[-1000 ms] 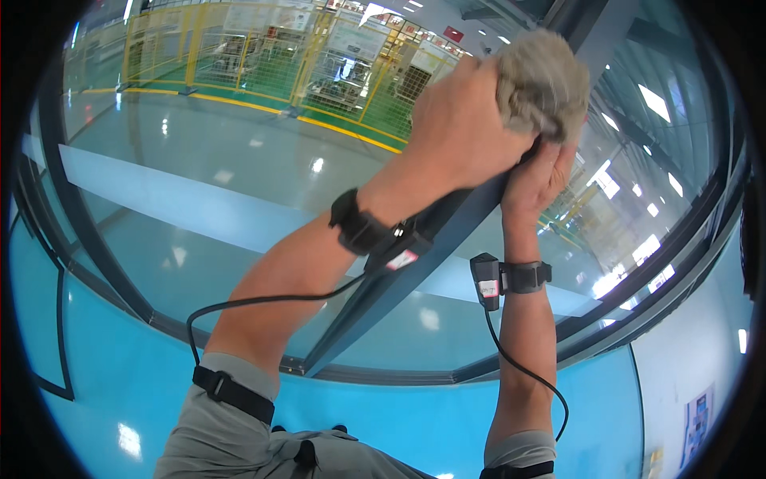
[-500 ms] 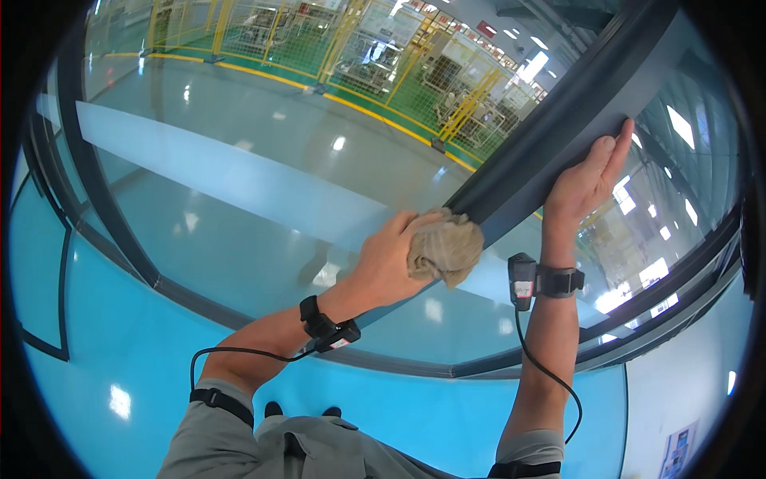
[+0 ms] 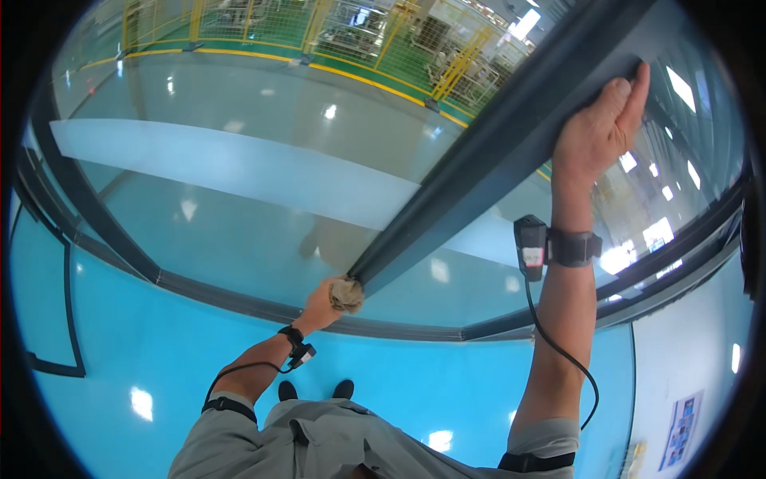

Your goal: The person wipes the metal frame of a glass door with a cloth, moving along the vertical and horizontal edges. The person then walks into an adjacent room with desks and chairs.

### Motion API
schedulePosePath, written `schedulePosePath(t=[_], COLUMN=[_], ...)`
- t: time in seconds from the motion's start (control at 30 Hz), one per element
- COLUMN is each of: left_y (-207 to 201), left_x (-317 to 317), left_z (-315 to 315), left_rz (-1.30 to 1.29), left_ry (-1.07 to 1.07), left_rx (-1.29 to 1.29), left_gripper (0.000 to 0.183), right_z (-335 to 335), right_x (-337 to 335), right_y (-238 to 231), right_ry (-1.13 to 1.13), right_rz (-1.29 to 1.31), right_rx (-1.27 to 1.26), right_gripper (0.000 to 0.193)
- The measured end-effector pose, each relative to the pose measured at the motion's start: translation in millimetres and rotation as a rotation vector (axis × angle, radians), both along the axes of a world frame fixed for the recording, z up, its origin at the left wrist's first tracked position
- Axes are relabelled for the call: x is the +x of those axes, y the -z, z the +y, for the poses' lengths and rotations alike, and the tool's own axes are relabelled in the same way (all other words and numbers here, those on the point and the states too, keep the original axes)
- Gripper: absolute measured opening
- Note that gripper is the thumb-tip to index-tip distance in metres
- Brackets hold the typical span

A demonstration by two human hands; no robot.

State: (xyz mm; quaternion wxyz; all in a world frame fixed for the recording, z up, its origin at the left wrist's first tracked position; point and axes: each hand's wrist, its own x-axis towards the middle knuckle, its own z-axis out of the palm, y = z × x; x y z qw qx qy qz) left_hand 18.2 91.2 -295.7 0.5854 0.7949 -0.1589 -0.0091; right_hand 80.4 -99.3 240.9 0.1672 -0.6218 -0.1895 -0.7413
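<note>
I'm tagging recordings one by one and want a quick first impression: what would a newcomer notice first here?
Probably the thick dark post, slanting from the upper right down to the centre. At its lower end, the left hand holds a crumpled brown cloth, while the right hand is beside its upper part. The bright blue floor also stands out along the bottom.

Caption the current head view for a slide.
Left hand holds a cloth at the dark post's lower end, with the right hand higher up.
</note>
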Motion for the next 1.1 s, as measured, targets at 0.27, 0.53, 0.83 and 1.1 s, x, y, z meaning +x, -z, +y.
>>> schedulePosePath(t=[0.27, 0.53, 0.83, 1.1], left_y=[-103, -272, -334, -252], left_x=[-3, 17, 52, 39], left_z=[-19, -6, 7, 24], left_rz=[0.075, -0.188, -0.089, 0.165], left_ry=[-0.045, -0.079, 0.123, 0.139], left_rx=[-0.188, -0.292, -0.749, -0.458], left_gripper=[0.044, 0.056, 0.055, 0.057], right_z=[3, -1, 9, 4], right_x=[4, 15, 5, 8], right_y=[3, 3, 3, 6], right_ry=[-0.223, -0.366, -0.393, -0.434], right_rz=[0.12, -0.092, -0.063, -0.08], right_rx=[-0.008, -0.026, 0.011, 0.006], right_gripper=[0.045, 0.045, 0.044, 0.043])
